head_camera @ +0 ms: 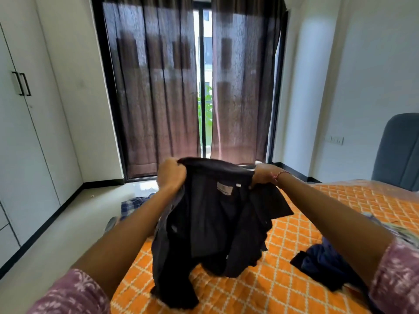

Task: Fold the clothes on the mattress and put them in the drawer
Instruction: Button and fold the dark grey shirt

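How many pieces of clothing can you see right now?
3: a dark shirt held up by both hands, a blue garment on the mattress at right, a checked one on the floor. Others may be hidden.

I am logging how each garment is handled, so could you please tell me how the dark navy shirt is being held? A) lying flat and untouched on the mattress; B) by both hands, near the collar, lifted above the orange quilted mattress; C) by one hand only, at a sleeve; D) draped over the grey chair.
B: the left hand and right hand each grip the dark navy shirt near its collar, with it hanging above the orange quilted mattress.
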Tool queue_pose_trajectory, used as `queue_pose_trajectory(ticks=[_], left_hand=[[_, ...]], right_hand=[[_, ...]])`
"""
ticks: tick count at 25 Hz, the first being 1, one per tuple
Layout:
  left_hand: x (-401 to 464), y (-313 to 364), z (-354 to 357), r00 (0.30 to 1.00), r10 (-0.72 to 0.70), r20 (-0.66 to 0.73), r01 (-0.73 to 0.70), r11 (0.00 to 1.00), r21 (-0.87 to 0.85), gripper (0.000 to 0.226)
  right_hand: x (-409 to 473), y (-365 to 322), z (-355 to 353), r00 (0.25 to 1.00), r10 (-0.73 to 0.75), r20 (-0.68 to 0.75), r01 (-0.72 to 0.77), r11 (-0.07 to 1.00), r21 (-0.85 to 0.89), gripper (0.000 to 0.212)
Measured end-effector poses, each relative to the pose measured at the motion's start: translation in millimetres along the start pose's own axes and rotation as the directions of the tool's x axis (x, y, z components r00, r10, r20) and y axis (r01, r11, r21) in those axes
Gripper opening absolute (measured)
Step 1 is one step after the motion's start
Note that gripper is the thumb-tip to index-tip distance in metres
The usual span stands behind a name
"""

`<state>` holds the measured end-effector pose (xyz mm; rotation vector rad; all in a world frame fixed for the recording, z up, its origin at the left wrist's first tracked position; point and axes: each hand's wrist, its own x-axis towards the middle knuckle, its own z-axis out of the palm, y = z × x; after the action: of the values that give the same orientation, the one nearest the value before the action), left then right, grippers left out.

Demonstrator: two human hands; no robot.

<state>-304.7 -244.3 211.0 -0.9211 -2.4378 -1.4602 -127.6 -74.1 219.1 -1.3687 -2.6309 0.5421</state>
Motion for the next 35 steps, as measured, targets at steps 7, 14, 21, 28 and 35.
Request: queue_pose_trajectory(ticks=[7, 14, 21, 28, 35], left_hand=[[11, 30, -30, 0.981, -0.192, -0.026, 0.163, 0.891, -0.425, 0.032], [22, 114, -90, 0.909, -0.054, -0.413, -0.11, 0.925, -0.363, 0.036], [43, 134, -98, 0.962, -0.198, 0.186, 0.266, 0.827, -0.496, 0.028], [37, 77, -59, 0.895, -0.175, 0.411, 0.119, 0.98, 0.157, 0.031], [47, 8, -24, 0.894, -0.151, 0.422, 0.03, 0.959, 0.281, 0.022]], right_hand=[[-13, 15, -7, 0.912, 0.163, -0.377, -0.074, 0.968, 0.238, 0.035], [-48, -69, -166, 0.698, -0.036, -0.715, 0.095, 0.995, 0.043, 0.034], [-44, -80, -156, 0.851, -0.004, -0.525, 0.214, 0.915, 0.341, 0.044], [-27, -47, -107, 0.888, 0.027, -0.459, 0.036, 0.991, 0.127, 0.01], [21, -1, -46, 0.772, 0.073, -0.631, -0.103, 0.995, -0.01, 0.017]])
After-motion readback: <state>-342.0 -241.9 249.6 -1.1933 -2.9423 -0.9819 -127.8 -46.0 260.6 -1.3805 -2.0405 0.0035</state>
